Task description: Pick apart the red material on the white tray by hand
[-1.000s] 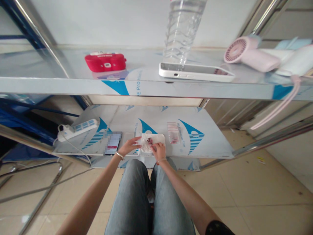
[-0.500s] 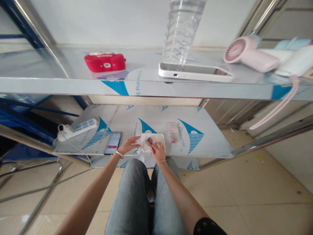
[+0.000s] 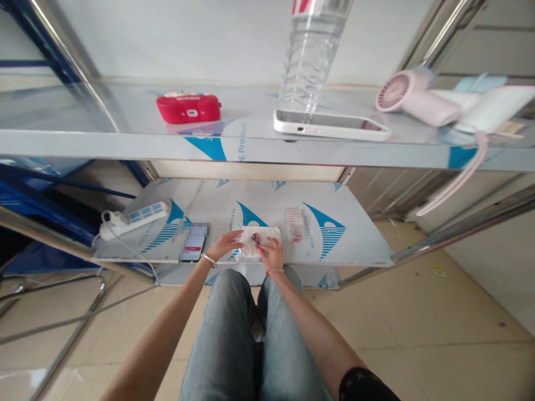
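Left hand: The left hand [image 3: 223, 246] was at the left side of the white tray, with its fingers bent and a gap between the thumb and the rest. I could not tell if they had hold of anything.
Right hand: The right hand [image 3: 273, 255] reached over the right part of the tray. Its fingertips were at the red bits, but I could not tell if they were pinching any.
Red bits: The small dark red bits [image 3: 255, 239] sat in a little pile near the middle of the tray. They were too tiny to see well.
White tray: The white tray [image 3: 272, 231] lay near the front edge of the lower shelf [image 3: 359, 245], in front of the knees.
Little bags: Some clear little bags [image 3: 295, 224] lay just to the right of the tray, with dark red in the bottom.
Dark phone: A phone [image 3: 194, 240] with its screen lit lay to the left of the left hand.
Power strip: A white power strip [image 3: 146, 215] was farther left, with a plug in it.
Upper shelf: The upper shelf [image 3: 246, 100] had a red case [image 3: 190, 109], a clear bottle [image 3: 309, 67], a white-edged phone [image 3: 330, 129] and a pink fan [image 3: 430, 103].
Wrists: The left one wore a shiny bracelet [image 3: 209, 260].
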Action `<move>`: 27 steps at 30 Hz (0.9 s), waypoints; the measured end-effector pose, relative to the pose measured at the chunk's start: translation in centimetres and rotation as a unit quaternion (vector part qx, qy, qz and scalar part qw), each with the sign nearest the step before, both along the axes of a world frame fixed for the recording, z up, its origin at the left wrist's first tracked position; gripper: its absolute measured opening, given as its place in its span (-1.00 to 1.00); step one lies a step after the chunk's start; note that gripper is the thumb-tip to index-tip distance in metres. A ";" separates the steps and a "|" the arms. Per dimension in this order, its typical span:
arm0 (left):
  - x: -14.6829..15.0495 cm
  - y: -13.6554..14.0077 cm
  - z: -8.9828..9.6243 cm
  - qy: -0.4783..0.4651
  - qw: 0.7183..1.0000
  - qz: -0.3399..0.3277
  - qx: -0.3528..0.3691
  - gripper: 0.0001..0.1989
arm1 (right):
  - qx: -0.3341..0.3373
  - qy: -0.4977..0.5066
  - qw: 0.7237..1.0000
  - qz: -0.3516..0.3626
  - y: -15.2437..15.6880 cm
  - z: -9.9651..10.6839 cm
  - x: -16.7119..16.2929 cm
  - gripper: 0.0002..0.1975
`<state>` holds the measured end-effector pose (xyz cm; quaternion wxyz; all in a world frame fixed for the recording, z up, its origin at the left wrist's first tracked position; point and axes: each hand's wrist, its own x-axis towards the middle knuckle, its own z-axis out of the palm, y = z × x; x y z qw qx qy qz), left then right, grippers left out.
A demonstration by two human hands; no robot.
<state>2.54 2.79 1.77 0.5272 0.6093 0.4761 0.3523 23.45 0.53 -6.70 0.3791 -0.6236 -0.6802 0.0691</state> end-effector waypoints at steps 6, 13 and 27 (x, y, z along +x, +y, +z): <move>0.4 0.0 -0.3 0.009 1.000 0.001 0.012 -0.33 | 0.029 0.076 0.996 -0.041 0.4 0.8 -0.4 -0.83; 1.2 -0.4 -0.3 0.081 0.994 -0.001 0.078 -0.40 | 0.137 0.209 0.968 -0.011 2.1 6.1 -0.7 -0.79; 1.3 -1.3 0.7 0.102 0.989 0.045 0.095 -0.53 | -0.047 0.134 0.989 0.040 4.4 6.2 -0.7 -0.86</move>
